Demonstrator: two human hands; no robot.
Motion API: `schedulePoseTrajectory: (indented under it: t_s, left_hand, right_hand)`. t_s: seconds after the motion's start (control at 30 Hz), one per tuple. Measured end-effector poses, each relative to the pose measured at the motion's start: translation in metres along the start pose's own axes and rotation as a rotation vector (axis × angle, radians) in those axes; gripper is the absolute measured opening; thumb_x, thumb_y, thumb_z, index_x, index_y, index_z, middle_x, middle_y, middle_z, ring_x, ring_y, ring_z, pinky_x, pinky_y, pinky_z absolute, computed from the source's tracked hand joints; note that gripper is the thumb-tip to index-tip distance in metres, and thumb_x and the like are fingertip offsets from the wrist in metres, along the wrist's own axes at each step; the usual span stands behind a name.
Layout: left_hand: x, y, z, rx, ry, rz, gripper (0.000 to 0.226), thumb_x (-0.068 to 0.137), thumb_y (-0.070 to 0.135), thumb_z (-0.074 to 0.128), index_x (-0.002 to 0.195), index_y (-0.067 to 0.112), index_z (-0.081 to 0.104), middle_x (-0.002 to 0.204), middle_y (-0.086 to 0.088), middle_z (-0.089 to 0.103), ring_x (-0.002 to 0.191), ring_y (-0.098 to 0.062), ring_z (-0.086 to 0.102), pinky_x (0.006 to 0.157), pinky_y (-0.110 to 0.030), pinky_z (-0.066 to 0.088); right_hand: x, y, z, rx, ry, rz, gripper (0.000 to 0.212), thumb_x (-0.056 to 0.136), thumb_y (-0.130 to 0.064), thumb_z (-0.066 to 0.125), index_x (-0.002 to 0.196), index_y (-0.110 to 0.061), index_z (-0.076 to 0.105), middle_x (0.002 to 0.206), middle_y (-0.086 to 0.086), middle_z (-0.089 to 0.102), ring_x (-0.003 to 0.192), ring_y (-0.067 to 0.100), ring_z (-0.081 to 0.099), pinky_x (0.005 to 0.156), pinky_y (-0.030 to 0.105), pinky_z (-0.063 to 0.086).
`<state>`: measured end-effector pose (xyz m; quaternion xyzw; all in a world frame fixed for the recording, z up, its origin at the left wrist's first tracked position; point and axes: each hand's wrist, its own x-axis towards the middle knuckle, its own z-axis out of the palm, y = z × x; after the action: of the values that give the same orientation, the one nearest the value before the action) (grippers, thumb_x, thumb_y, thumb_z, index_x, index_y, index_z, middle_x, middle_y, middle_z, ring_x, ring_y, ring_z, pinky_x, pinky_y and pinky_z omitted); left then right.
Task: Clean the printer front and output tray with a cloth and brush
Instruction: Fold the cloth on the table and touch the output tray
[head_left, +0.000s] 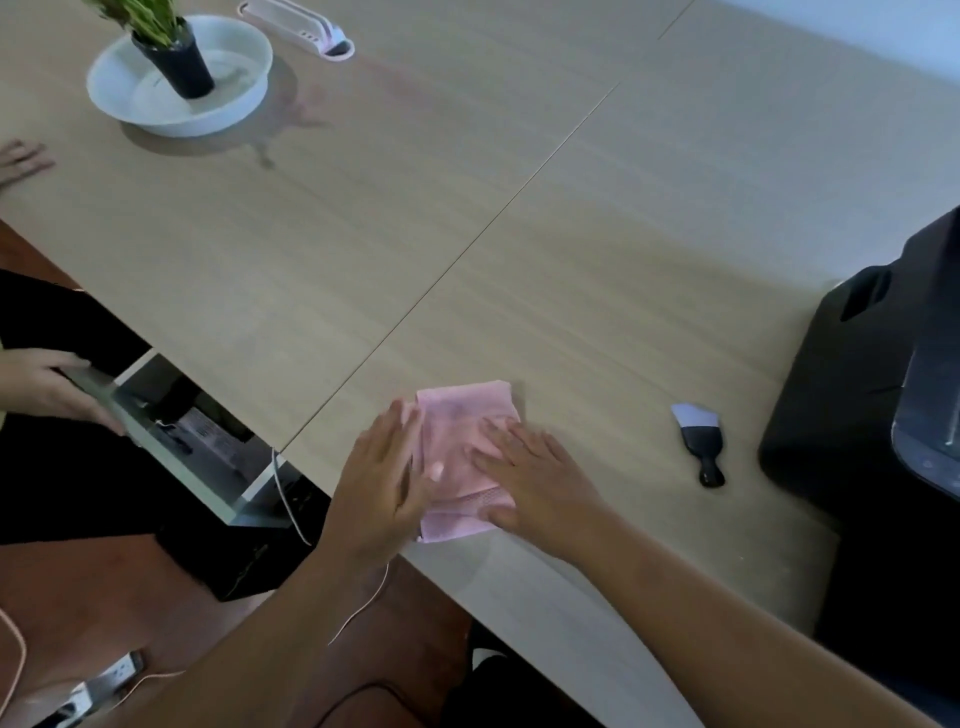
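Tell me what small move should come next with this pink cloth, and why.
Probably curl the right hand around the pink cloth and lift it toward the black printer at the right. The pink cloth lies folded, with the right hand and the left hand pressing flat on it, gripping nothing. The brush lies untouched between cloth and printer.

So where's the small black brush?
Head view, right side: the small black brush lies on the wooden table between the folded pink cloth and the black printer.
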<state>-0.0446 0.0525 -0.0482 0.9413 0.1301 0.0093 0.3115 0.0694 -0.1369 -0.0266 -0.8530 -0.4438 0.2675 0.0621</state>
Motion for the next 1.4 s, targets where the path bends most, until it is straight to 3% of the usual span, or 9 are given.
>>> schedulePoseTrajectory:
  t_s: [0.13,0.23,0.33,0.5,0.7,0.9,1.07,1.2,1.4]
  left_hand:
    - [0.003,-0.003,0.024,0.393,-0.163,0.096,0.073,0.093,0.068,0.018,0.155,0.029,0.013,0.162,0.001,0.01,0.149,-0.027,0.011,0.118,-0.052,0.012]
    - [0.017,0.014,0.038,0.396,-0.203,0.189,0.073,0.093,0.066,0.028,0.153,0.025,0.024,0.161,-0.004,0.016,0.149,-0.026,0.014,0.117,-0.05,0.012]
    - [0.035,0.04,0.054,0.398,-0.251,0.307,0.072,0.093,0.066,0.031,0.153,0.026,0.026,0.161,-0.004,0.015,0.149,-0.025,0.011,0.118,-0.049,0.01]
    - [0.059,0.079,0.071,0.404,-0.332,0.424,0.072,0.091,0.066,0.033,0.152,0.027,0.028,0.161,-0.006,0.014,0.15,-0.024,0.006,0.12,-0.04,0.005]
    - [0.065,0.098,0.074,0.407,-0.27,0.38,0.073,0.082,0.061,0.042,0.135,0.011,0.051,0.143,-0.019,0.045,0.135,-0.038,0.036,0.111,-0.047,0.032]
    - [0.051,0.122,0.074,0.318,-0.023,0.377,0.067,0.075,0.047,0.047,0.124,0.001,0.051,0.135,-0.02,0.043,0.129,-0.045,0.031,0.107,-0.061,0.028]
    - [0.033,0.148,0.094,0.349,-0.144,0.525,0.068,0.075,0.051,0.046,0.129,0.011,0.052,0.148,-0.013,0.041,0.14,-0.041,0.027,0.116,-0.054,0.013]
    - [0.028,0.193,0.104,0.236,-0.151,0.612,0.06,0.081,0.048,0.048,0.127,0.009,0.051,0.141,-0.011,0.049,0.134,-0.037,0.039,0.109,-0.052,0.029]
    - [0.054,0.29,0.096,0.079,0.083,0.809,0.051,0.084,0.036,0.053,0.122,0.003,0.057,0.123,-0.012,0.057,0.114,-0.034,0.053,0.099,-0.044,0.04]
  right_hand:
    - [-0.018,0.017,0.014,-0.077,0.096,0.036,0.07,0.084,-0.06,0.033,0.15,-0.037,0.019,0.161,-0.008,0.004,0.148,0.021,0.005,0.117,0.051,0.013]
    - [-0.041,0.034,0.018,-0.077,0.09,0.125,0.073,0.079,-0.063,0.031,0.148,-0.037,0.024,0.161,-0.007,0.011,0.146,0.027,0.016,0.116,0.051,0.017]
    - [-0.067,0.053,0.025,-0.105,0.158,0.248,0.07,0.076,-0.066,0.038,0.14,-0.037,0.04,0.153,-0.007,0.034,0.132,0.03,0.043,0.106,0.051,0.035]
    - [-0.099,0.073,0.035,-0.036,0.206,0.392,0.07,0.077,-0.067,0.035,0.14,-0.037,0.037,0.153,-0.006,0.034,0.131,0.033,0.043,0.103,0.051,0.038]
    - [-0.13,0.071,0.03,0.105,0.382,0.482,0.064,0.079,-0.065,0.042,0.132,-0.03,0.048,0.14,0.003,0.051,0.127,0.035,0.048,0.102,0.048,0.039]
    - [-0.19,0.078,0.04,0.135,0.658,0.568,0.036,0.076,-0.033,0.061,0.111,-0.023,0.058,0.117,0.0,0.059,0.107,0.026,0.053,0.085,0.038,0.048]
    - [-0.254,0.091,0.063,0.102,0.725,0.705,0.024,0.084,-0.032,0.061,0.105,-0.021,0.065,0.115,-0.005,0.058,0.106,0.022,0.052,0.086,0.038,0.047]
    - [-0.301,0.102,0.061,0.064,0.81,0.71,0.026,0.088,-0.031,0.059,0.111,-0.021,0.066,0.111,-0.005,0.06,0.104,0.019,0.054,0.085,0.034,0.046]
    - [-0.355,0.13,0.005,0.001,1.046,0.62,0.013,0.09,-0.021,0.058,0.096,-0.016,0.069,0.093,-0.004,0.063,0.087,0.018,0.057,0.076,0.033,0.049]
